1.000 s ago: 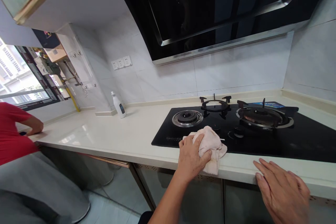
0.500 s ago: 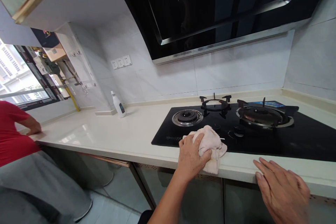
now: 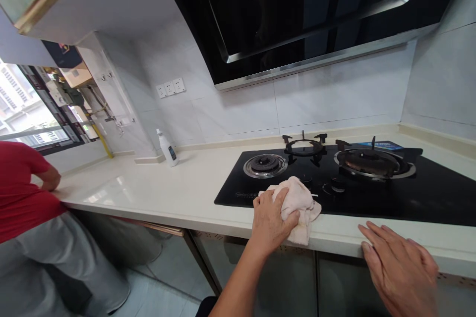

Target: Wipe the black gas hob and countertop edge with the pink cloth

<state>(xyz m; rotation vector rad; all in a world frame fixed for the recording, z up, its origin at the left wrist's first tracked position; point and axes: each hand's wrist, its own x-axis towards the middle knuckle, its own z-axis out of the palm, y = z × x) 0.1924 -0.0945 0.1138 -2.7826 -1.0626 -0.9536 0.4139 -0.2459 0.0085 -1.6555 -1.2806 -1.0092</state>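
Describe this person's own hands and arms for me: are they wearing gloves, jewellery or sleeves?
The bare left hand and bare right hand wear no gloves, and no rings show on the slender fingers. The bare left forearm shows no sleeve, watch or bracelet. The right forearm is out of view.
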